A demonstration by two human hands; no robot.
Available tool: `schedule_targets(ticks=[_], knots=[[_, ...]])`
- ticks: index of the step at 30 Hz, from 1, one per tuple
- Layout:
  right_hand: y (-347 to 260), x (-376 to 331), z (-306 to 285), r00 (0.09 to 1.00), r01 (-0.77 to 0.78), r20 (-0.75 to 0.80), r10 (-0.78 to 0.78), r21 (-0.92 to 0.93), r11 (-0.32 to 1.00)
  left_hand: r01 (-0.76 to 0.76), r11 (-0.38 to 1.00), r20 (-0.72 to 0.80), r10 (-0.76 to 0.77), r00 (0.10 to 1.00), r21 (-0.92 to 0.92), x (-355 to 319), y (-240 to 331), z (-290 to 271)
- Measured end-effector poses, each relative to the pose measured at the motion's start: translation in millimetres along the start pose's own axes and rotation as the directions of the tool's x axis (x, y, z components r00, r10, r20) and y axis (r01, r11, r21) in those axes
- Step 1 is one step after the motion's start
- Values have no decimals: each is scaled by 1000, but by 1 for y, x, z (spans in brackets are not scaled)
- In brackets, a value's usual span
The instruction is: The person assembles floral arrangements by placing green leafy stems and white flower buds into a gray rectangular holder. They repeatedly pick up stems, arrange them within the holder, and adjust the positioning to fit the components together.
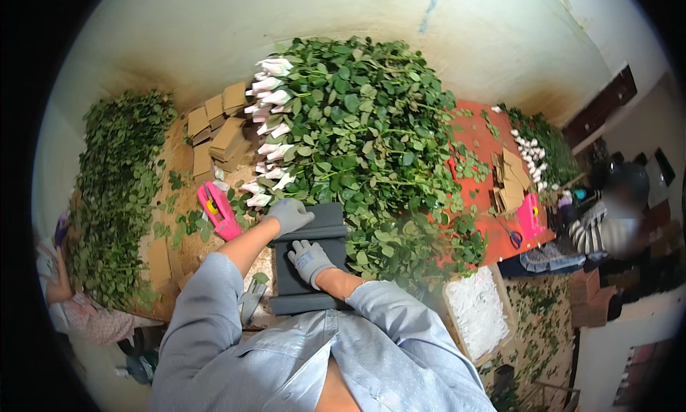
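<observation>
A dark grey, trough-like tray [289, 275] with raised ridges lies on the table right in front of me. My left hand [291, 216], in a light grey glove, grips its far left edge with the fingers curled together over the ridge. Nearer to me, my right hand [310, 262], gloved alike, rests palm down on the tray's floor, fingers apart. Just beyond both hands is a tall stack of leafy rose stems [364, 126]. Their pale wrapped flower heads [274, 97] all point left.
Left of my arm lie a pink tape dispenser [220, 210] and cardboard pieces [227, 137]. A grey tool [252, 300] lies beside the tray. More stems [118, 197] fill the far left. At right are blue-handled scissors [514, 239], a white-filled crate [477, 312] and another person [604, 226].
</observation>
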State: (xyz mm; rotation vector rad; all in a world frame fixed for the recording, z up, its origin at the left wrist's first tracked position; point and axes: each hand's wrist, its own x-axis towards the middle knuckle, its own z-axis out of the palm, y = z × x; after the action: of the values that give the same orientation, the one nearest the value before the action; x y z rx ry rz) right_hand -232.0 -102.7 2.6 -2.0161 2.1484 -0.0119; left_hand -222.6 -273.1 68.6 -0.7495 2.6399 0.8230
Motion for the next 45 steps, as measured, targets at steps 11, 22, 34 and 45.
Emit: schedule_targets(ticks=[11,22,34,45], knots=[[-7,-1,-9,1000,1,2,-1,27,1000,-151,988,180,141,974,42,31,-36,19],[-5,6,18,997,-12,-74,19,93,996,-143,894,199,62,978,425,78,-33,49],[-15,14,23,997,30,-74,-29,19,999,-345,856,-129,420,898,384,-10,28,-26],[-19,-6,-5,994,72,-81,-76,-47,996,-760,609,86,765,639,227,-294,181,-174]])
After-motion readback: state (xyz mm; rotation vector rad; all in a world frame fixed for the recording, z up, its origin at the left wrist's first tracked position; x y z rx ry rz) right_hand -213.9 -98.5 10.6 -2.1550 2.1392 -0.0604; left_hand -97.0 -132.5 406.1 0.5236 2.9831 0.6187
